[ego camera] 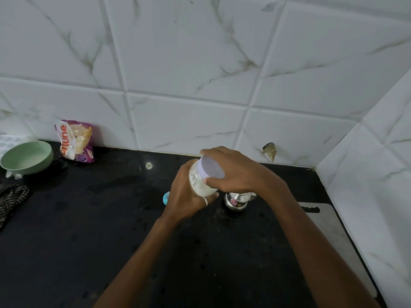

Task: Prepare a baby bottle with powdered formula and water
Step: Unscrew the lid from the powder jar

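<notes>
The black counter (89, 241) runs back to a white marbled tile wall (189, 63), which turns a corner at about two o'clock and closes off the right side. Most of the dark surface toward six and seven o'clock lies open, speckled with drops.

Near the middle, lifted above the counter and tilted, is a clear jar (200, 181) of white powder with a pale lilac lid (211, 168). The left hand (186, 196), a ring on one finger, is wrapped around the jar's body, fingers closed on it. The right hand (235, 172) is cupped over the lid, thumb and fingers clamped on its rim.

Just below the jar, toward five o'clock, stands a small steel vessel (236, 200); what it holds I cannot tell. A bit of something turquoise (166, 197) peeks out left of the left hand, mostly hidden.

At nine o'clock sits a pale green bowl (26, 156), seemingly empty, with a purple snack packet (75, 141) leaning on the wall beside it. A patterned cloth (11, 198) lies at the left edge, and a grey board (333, 230) along the right wall.
</notes>
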The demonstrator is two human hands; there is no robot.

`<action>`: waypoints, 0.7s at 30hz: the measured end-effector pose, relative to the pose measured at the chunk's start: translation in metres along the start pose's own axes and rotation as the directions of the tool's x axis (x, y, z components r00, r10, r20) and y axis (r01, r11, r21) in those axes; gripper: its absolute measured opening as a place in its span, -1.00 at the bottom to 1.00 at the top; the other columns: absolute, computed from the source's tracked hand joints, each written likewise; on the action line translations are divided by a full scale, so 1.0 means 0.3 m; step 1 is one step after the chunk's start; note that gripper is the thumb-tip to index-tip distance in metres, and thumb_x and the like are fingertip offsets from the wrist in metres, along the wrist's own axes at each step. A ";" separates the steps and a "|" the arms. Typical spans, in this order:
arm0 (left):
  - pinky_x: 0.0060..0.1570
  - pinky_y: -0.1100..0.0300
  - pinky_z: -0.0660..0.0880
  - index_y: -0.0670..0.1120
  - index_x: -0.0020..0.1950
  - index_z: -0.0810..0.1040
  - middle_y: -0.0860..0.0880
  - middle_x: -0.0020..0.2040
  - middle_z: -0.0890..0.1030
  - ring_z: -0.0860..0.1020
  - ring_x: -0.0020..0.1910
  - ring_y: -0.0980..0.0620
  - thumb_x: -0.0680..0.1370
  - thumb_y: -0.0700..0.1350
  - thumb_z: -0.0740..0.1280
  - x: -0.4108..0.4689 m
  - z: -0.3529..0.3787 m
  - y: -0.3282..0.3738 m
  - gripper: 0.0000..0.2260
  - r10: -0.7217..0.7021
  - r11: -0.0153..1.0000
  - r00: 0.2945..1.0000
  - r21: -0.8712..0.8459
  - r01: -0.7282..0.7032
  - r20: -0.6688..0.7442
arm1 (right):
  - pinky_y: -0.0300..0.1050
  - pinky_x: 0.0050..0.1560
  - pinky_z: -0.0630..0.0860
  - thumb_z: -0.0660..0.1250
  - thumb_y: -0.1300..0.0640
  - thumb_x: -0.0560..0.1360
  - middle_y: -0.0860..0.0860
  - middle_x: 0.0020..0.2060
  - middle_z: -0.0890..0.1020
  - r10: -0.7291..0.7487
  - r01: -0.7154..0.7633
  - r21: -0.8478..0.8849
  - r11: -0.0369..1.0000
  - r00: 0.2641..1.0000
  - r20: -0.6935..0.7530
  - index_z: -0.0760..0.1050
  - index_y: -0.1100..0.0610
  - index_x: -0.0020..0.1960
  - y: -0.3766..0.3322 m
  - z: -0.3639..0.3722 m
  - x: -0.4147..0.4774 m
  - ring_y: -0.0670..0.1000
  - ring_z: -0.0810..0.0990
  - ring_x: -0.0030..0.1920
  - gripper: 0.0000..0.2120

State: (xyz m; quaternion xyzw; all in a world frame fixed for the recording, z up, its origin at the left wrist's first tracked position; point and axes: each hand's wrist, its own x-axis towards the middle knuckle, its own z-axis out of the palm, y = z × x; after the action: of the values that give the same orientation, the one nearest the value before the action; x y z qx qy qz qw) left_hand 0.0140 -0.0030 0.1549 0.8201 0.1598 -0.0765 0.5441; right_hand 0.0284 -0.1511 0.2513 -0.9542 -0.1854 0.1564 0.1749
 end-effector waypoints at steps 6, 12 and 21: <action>0.23 0.23 0.50 0.14 0.45 0.38 0.09 0.29 0.58 0.56 0.22 0.15 0.25 -0.05 0.71 0.008 0.008 -0.099 -0.14 0.456 0.888 0.890 0.056 -0.456 0.008 | 0.04 0.49 0.29 0.32 -0.31 0.55 -0.08 0.60 0.25 -0.001 0.012 0.104 0.995 0.995 -0.104 0.17 -0.11 0.62 0.001 0.009 -0.002 0.01 0.25 0.57 -0.26; 0.01 0.06 0.68 0.29 0.09 0.61 0.16 -0.03 0.71 0.71 0.01 0.15 0.36 -0.21 0.62 0.009 0.023 -0.045 -0.51 0.549 0.831 0.835 -0.135 -0.540 0.033 | -0.02 -0.02 0.39 -0.01 -0.54 0.50 0.07 0.15 0.60 0.184 -0.254 -0.234 0.938 0.941 -0.284 0.42 0.10 0.33 -0.054 0.039 0.018 0.13 0.59 0.14 -0.21; -0.28 -0.20 0.43 -0.21 -0.04 0.64 -0.11 -0.31 0.61 0.48 -0.36 -0.13 0.37 -0.32 0.32 -0.017 -0.008 0.050 -0.79 -0.069 0.993 0.990 0.103 0.056 0.127 | 0.05 0.45 0.34 0.34 -0.15 0.56 -0.11 0.58 0.27 -0.037 0.043 0.051 0.998 0.993 -0.112 0.19 -0.08 0.61 -0.007 0.035 -0.010 0.03 0.30 0.53 -0.32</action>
State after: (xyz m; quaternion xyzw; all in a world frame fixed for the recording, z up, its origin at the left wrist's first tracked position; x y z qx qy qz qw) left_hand 0.0142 -0.0070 0.1704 0.8339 0.1456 -0.1547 0.5094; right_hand 0.0212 -0.1476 0.2436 -0.9525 -0.1902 0.1043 0.2135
